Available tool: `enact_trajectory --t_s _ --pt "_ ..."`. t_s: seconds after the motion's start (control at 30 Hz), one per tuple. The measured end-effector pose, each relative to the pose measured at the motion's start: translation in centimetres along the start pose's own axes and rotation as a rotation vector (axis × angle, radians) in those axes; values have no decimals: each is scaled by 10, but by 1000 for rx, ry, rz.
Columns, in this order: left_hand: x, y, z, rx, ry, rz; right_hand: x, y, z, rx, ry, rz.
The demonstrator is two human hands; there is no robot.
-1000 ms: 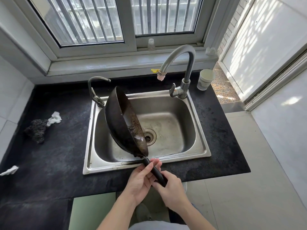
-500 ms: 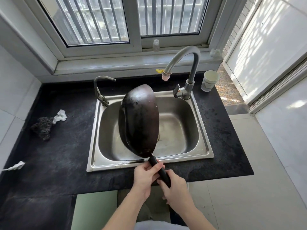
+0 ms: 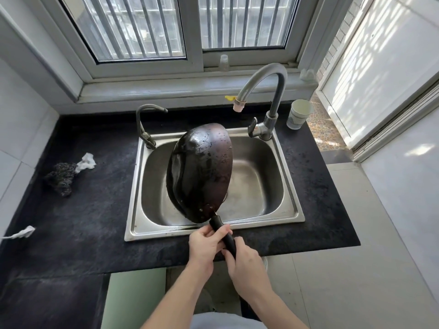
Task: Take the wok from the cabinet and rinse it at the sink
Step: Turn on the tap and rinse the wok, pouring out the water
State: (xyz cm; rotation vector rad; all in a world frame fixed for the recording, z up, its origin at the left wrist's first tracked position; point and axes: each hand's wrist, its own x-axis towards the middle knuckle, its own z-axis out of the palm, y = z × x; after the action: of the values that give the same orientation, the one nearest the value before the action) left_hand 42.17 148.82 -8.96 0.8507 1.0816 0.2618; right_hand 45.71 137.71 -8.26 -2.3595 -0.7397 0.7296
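Note:
The black wok (image 3: 202, 172) hangs over the steel sink (image 3: 288, 213), turned bottom up so its wet, dark underside faces me. Its black handle (image 3: 224, 235) points toward me over the sink's front rim. My left hand (image 3: 206, 244) grips the handle near the bowl. My right hand (image 3: 245, 260) grips the handle's end just behind it. The tall grey faucet (image 3: 266, 91) arches over the sink's back right corner; no water runs from its spout. The wok's inside is hidden.
A smaller tap (image 3: 145, 125) stands at the sink's back left corner. A paper cup (image 3: 298, 113) sits right of the faucet. A dark scrubber (image 3: 62, 178) and crumpled tissue (image 3: 86, 161) lie on the black counter (image 3: 78, 222) at left. The window sill runs behind.
The wok has been rolled over from showing its inside on edge to bottom up, and has shifted slightly right over the basin. Both hands stay on the handle.

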Motion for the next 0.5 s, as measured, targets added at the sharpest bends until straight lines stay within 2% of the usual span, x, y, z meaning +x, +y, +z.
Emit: enact_trajectory --t_s 0.5 --pt "3 1 -5 -13 8 -16 3 -2 1 -2 6 -21"
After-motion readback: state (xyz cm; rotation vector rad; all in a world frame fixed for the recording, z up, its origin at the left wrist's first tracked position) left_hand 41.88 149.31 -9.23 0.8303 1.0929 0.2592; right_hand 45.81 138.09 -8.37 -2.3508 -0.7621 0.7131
